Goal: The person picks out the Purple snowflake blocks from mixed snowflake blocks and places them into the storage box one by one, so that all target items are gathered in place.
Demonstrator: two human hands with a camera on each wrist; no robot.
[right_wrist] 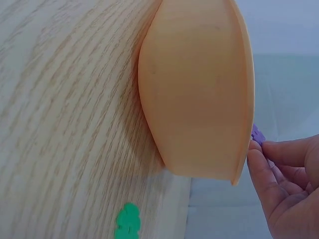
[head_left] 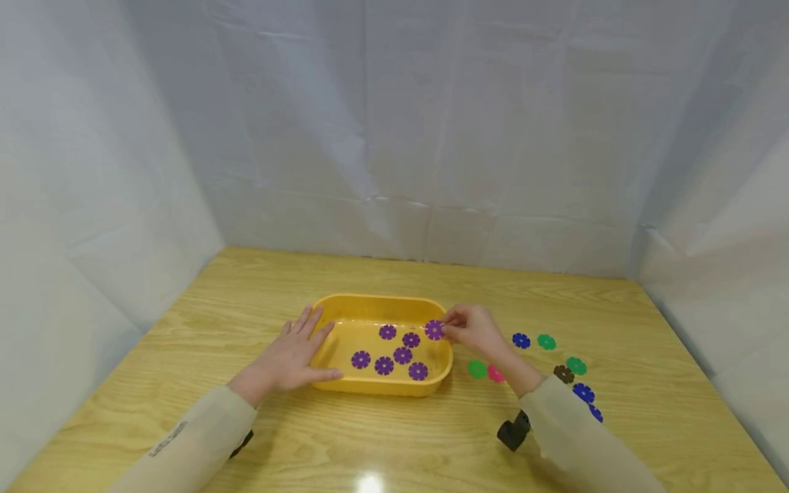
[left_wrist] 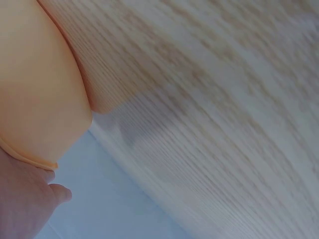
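A yellow plastic tub (head_left: 370,302) sits on the wooden table with several purple flower-shaped discs (head_left: 394,355) lying inside. My right hand (head_left: 470,329) pinches one purple disc (head_left: 434,330) over the tub's right rim; the right wrist view shows that disc (right_wrist: 257,134) peeking past the tub's wall (right_wrist: 199,84) at my fingertips (right_wrist: 256,154). My left hand (head_left: 294,354) rests flat with straight fingers against the tub's left side, its thumb along the front wall. In the left wrist view, the tub's wall (left_wrist: 35,89) fills the left, with part of my hand (left_wrist: 25,204) below.
Loose discs lie on the table right of the tub: green (head_left: 477,369), pink (head_left: 495,374), blue (head_left: 520,340), green (head_left: 546,342), brown (head_left: 564,374), more blue (head_left: 583,393). One green disc (right_wrist: 128,221) shows in the right wrist view. White cloth walls enclose the table.
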